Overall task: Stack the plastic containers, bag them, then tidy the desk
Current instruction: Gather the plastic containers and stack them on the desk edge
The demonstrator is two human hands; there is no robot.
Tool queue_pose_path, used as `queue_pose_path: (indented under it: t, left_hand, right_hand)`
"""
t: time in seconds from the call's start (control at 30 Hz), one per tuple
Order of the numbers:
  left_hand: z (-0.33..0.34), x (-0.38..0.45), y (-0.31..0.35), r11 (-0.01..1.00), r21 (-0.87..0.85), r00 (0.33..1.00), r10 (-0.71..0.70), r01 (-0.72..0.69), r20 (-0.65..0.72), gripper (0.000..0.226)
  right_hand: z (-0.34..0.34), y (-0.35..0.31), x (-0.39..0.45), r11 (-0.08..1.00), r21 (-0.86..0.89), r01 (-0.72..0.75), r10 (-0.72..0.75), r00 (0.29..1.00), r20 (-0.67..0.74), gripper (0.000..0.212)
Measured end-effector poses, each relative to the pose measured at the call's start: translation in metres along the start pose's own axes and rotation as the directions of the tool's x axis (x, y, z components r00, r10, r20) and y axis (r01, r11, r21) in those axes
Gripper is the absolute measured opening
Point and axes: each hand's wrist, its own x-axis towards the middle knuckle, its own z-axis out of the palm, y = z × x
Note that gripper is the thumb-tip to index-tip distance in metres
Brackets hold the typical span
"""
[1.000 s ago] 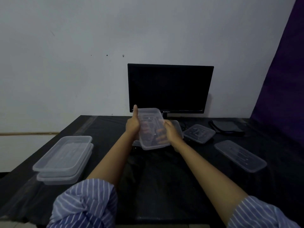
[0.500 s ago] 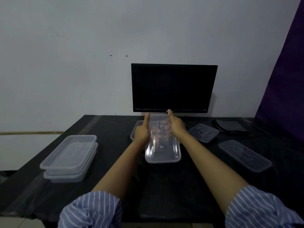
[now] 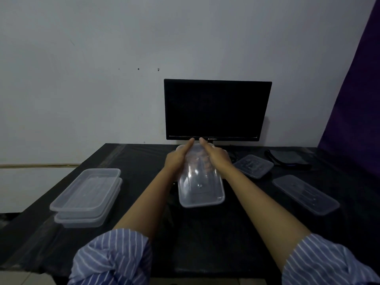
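Arms outstretched toward the desk's (image 3: 131, 159) far edge. Left hand (image 3: 176, 160) and right hand (image 3: 219, 157) grasp a clear container (image 3: 200, 190), thumbs on top.

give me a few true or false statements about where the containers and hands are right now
1. Both hands, the left hand and the right hand, hold the same clear container. True.
2. The monitor screen is lit. False: it is dark.
3. Two containers sit stacked on the left of the desk. True.
4. The held container rests on that left stack. False: it is in the middle, in front of the monitor, apart from the stack.
5. Two containers, a small container and a long container, lie to the right of the right arm. True.
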Motion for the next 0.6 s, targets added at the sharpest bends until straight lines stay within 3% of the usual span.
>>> queue_pose_path:
  t: [0.13,0.2,0.33,0.43,0.6]
  left_hand:
    - [-0.003,0.003,-0.006,0.999,0.026,0.999,-0.029,0.030,-0.026,0.083]
    - [-0.004,0.003,-0.007,0.998,0.032,0.997,-0.050,0.049,0.057,0.087]
    - [-0.003,-0.018,-0.001,0.997,0.022,0.975,-0.075,0.072,0.208,0.066]
    - [-0.003,-0.024,-0.010,0.991,0.059,0.971,-0.128,0.118,0.204,0.057]
    - [-0.007,-0.005,-0.033,0.985,0.088,0.989,-0.148,0.146,0.023,0.104]
  right_hand:
    - [0.000,0.000,-0.005,1.000,0.007,0.008,-0.008,1.000,0.002,0.055]
    - [0.000,0.000,-0.006,1.000,-0.004,-0.013,0.013,1.000,0.003,0.055]
    - [0.000,0.005,0.003,0.984,0.134,-0.116,0.124,0.991,-0.053,0.054]
    - [-0.009,0.008,0.013,0.964,0.218,-0.153,0.180,0.977,-0.111,0.053]
    - [-0.008,0.005,0.025,0.884,0.327,-0.334,0.356,0.934,-0.009,0.071]
